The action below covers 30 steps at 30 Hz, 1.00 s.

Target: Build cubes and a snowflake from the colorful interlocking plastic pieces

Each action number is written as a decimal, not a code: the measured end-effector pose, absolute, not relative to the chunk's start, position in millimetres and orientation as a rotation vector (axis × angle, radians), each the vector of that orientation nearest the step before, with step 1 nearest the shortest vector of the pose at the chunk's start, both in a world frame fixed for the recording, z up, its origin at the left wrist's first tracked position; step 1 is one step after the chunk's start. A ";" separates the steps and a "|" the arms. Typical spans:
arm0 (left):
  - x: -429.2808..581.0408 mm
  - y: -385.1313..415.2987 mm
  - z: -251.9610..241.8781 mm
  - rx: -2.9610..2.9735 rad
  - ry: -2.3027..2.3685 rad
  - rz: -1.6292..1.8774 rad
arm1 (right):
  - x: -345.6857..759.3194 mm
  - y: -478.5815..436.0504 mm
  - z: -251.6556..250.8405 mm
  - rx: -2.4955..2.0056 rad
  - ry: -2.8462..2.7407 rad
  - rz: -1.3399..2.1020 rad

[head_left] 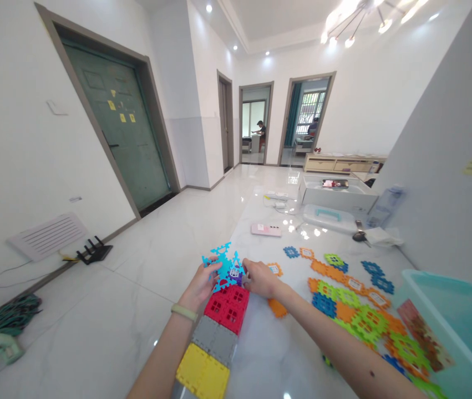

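My left hand, with a pale bracelet at the wrist, is closed on several light blue interlocking building tiles. Some of them are triangular and stand up at angles. From the right, my right hand pinches the edge of the same cluster, beside a white lattice window insert. A bit of a purple tile shows there, partly covered by fingers. Toward me, red window tiles, grey tiles and yellow tiles form one strip.
Loose orange, green and blue tiles spread over the right side, beside a teal bin. Farther off lie a pink phone and a lidded clear box. A black router sits by the left wall. A person sits in a far room.
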State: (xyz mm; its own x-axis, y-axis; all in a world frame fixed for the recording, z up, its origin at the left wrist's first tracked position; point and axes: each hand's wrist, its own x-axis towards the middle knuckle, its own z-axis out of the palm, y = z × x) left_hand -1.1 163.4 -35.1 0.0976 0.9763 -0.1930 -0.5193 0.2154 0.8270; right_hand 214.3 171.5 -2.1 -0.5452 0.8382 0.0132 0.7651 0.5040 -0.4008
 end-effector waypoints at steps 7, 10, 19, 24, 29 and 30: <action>-0.9 162.4 -33.8 0.667 0.844 1.237 | 212.8 174.3 -3.4 -1.334 -2.417 0.654; -0.6 162.6 -33.7 0.664 0.848 1.239 | 212.5 175.5 -4.6 -1.347 -2.356 0.660; 1.7 161.0 -31.6 0.643 0.867 1.242 | 203.0 187.2 -6.1 -1.452 -2.123 0.659; 3.1 159.4 -27.8 0.648 0.850 1.241 | 205.3 184.7 2.3 -1.498 -2.192 0.603; 3.9 159.1 -25.1 0.637 0.846 1.244 | 211.2 177.0 6.8 -1.544 -2.418 0.525; 4.0 158.6 -23.9 0.633 0.849 1.245 | 211.3 176.0 5.6 -1.549 -2.461 0.512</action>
